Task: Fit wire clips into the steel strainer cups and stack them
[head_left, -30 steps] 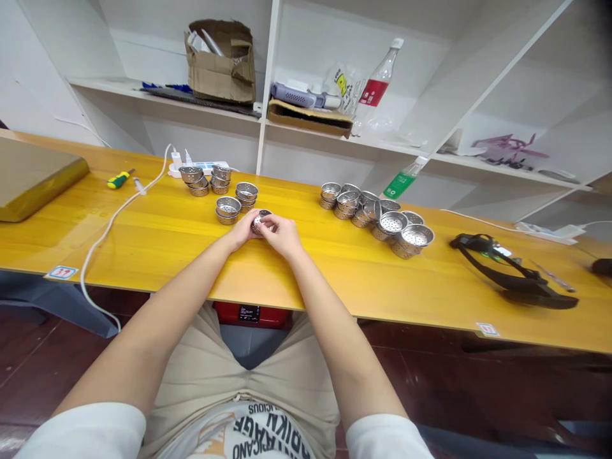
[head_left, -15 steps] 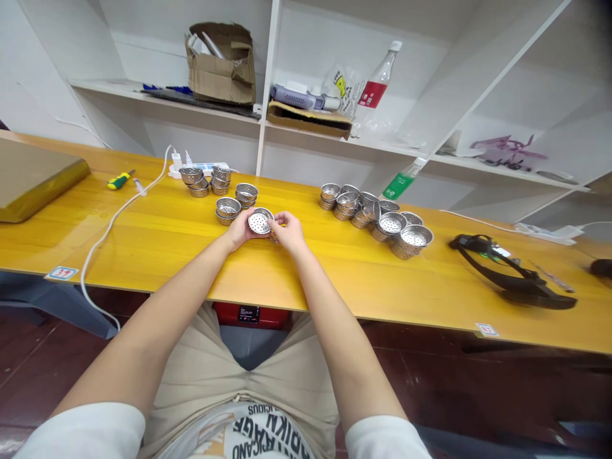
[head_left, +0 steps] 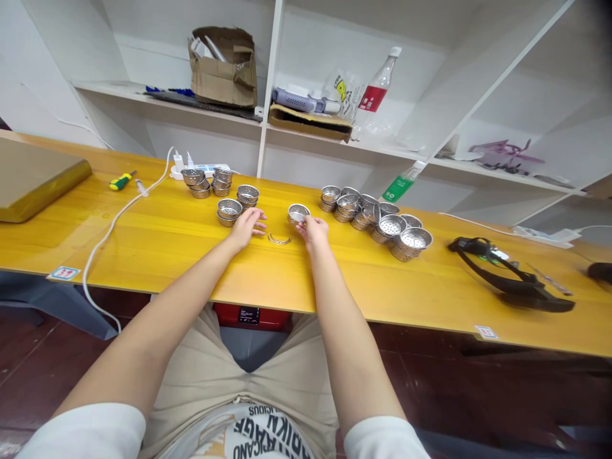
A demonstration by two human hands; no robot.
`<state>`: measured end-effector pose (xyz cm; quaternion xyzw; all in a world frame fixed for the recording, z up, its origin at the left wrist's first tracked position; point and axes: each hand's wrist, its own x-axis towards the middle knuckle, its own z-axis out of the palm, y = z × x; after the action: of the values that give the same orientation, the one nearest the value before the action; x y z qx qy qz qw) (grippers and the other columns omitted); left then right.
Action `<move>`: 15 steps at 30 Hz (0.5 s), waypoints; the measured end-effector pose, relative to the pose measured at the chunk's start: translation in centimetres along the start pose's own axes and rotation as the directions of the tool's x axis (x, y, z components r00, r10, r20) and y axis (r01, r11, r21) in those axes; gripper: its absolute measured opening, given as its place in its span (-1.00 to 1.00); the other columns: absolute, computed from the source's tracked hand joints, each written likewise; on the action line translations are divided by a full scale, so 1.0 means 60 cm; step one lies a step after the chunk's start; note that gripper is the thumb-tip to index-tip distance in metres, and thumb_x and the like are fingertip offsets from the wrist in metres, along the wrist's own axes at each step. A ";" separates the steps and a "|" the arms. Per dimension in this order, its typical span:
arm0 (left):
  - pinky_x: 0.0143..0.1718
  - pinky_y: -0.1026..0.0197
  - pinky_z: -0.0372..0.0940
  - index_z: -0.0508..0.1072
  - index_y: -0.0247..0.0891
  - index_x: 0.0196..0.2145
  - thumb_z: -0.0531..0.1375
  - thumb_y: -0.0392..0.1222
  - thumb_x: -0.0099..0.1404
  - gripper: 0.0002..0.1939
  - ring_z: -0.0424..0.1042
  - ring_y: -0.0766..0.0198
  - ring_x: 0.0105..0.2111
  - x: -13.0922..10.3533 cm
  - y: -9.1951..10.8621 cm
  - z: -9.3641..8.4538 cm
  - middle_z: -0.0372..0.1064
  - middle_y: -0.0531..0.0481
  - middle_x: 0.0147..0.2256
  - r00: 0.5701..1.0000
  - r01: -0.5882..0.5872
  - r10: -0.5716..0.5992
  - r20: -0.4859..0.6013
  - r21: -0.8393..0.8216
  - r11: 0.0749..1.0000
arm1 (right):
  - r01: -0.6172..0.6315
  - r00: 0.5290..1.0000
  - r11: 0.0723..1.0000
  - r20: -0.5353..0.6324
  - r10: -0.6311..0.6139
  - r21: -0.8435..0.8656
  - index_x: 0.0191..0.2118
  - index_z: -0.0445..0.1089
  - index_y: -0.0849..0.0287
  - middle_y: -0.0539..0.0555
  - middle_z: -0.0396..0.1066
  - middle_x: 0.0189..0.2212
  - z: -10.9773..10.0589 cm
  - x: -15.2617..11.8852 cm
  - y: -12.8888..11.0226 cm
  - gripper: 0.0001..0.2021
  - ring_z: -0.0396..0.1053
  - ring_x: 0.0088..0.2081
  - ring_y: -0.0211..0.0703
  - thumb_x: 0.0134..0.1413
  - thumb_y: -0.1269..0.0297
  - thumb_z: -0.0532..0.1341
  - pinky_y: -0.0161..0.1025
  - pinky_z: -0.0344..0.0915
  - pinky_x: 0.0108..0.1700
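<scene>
My right hand (head_left: 314, 229) grips a small perforated metal cup (head_left: 298, 213) by its rim, low over the yellow table (head_left: 191, 255). My left hand (head_left: 247, 227) lies flat on the table with its fingers apart and holds nothing. Between the two hands a thin wire ring (head_left: 279, 240) lies on the wood. Just beyond my left hand stand stacked metal cups (head_left: 229, 209). A larger heap of the same cups (head_left: 382, 220) sits to the right of my right hand.
A screwdriver (head_left: 121, 180), a white cable (head_left: 112, 223) and a power strip (head_left: 203, 168) lie at the back left, beside a gold box (head_left: 33, 182). A black headset (head_left: 514, 274) rests at the right. White shelves behind hold a cardboard box (head_left: 222, 64) and bottles (head_left: 377, 83).
Both hands held one cup together; now they have parted. My right hand carried the cup to the right, my left hand let go, and the wire ring lies on the table.
</scene>
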<state>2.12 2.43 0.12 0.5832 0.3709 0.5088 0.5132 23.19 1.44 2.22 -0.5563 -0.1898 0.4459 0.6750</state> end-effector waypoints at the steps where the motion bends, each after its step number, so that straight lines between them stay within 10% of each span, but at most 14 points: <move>1: -0.09 0.03 0.46 0.42 -0.17 -0.14 0.20 0.07 0.34 -0.72 0.50 0.12 -0.19 -0.004 0.001 0.000 0.47 -0.15 -0.08 0.994 -0.102 0.105 -0.017 0.131 0.986 | -0.014 0.999 1.000 -0.039 0.015 0.020 -0.34 0.16 0.10 -0.14 0.32 -0.54 -0.007 0.011 0.000 -0.72 0.44 -0.51 -0.38 0.22 0.53 0.28 -0.44 0.57 -0.36; 6: 0.22 -0.09 0.29 0.48 -0.15 -0.22 0.27 -0.16 0.24 -0.86 0.42 -0.05 0.03 -0.015 0.022 -0.013 0.45 -0.18 -0.08 0.883 -0.420 0.460 0.090 0.591 0.689 | -0.059 0.995 0.997 -0.077 0.062 0.052 -0.30 0.13 0.08 -0.09 0.36 -0.46 -0.018 0.047 0.012 -0.71 0.48 -0.45 -0.36 0.25 0.52 0.28 -0.40 0.62 -0.28; 15: 0.44 -0.39 -0.16 0.51 -0.18 0.03 0.33 -0.15 0.21 -0.59 0.00 -0.32 0.44 0.031 0.056 -0.031 0.18 -0.32 0.37 0.845 -0.249 0.532 -0.054 0.841 0.481 | -0.006 0.999 0.997 0.047 0.010 -0.082 -0.28 0.20 0.11 -0.04 0.44 -0.34 -0.011 0.046 0.022 -0.80 0.55 -0.37 -0.32 0.20 0.49 0.24 -0.32 0.61 -0.23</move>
<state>0.38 3.93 3.73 0.7329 0.4904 0.4716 -0.0057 24.65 3.28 0.11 -0.5736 -0.2217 0.4536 0.6451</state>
